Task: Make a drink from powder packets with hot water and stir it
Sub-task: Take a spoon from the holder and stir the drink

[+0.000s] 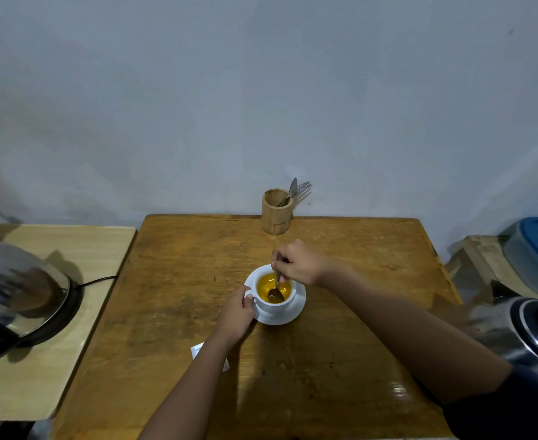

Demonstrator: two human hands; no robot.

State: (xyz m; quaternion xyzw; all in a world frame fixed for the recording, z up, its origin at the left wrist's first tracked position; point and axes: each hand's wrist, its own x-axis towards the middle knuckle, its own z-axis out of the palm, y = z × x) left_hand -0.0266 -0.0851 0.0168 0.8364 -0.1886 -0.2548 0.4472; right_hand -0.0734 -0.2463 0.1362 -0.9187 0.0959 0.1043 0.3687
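A white cup [272, 306] stands on a white saucer [294, 312] in the middle of the brown wooden table [340, 344]. The cup holds an orange-yellow drink [264, 285]. My right hand [296, 263] is above the cup's far rim, pinching the handle of a metal spoon [275, 293] whose bowl dips into the drink. My left hand [235, 312] grips the cup's handle on its left side. A white packet [196, 349] lies on the table, mostly hidden under my left forearm.
A wooden holder [275, 212] with cutlery stands at the table's far edge by the wall. A steel kettle [10, 296] sits on its base on the pale side table at left. Another steel kettle [524, 331] is at right, with a blue-lidded container [537, 249] behind it.
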